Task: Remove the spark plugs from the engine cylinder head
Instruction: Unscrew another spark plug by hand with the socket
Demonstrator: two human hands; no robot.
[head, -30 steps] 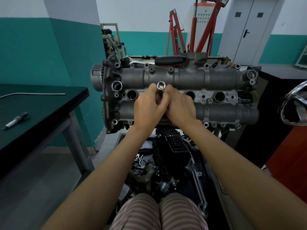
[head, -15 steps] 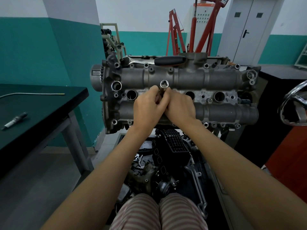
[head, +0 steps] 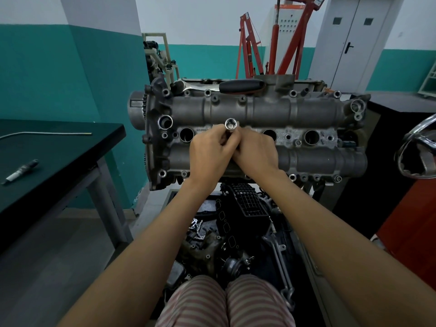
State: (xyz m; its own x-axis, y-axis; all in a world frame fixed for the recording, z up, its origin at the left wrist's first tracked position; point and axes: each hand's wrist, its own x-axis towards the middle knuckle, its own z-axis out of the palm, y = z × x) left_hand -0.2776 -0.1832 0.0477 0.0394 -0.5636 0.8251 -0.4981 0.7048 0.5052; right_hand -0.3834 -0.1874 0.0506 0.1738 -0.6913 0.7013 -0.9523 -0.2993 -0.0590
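Teal walls behind, we pinched the spark plug socket [head: 230,125] with left hand [head: 208,156] and right hand [head: 257,152] above the cylinder head [head: 306,109]; tilting could jam it.

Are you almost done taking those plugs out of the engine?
Not yet. One spark plug already lies on the black table, so one looks done. Right now the left hand and right hand both grip a shiny socket tool at the second hole of the cylinder head. The two holes to the right look dark; I cannot tell if plugs remain inside.
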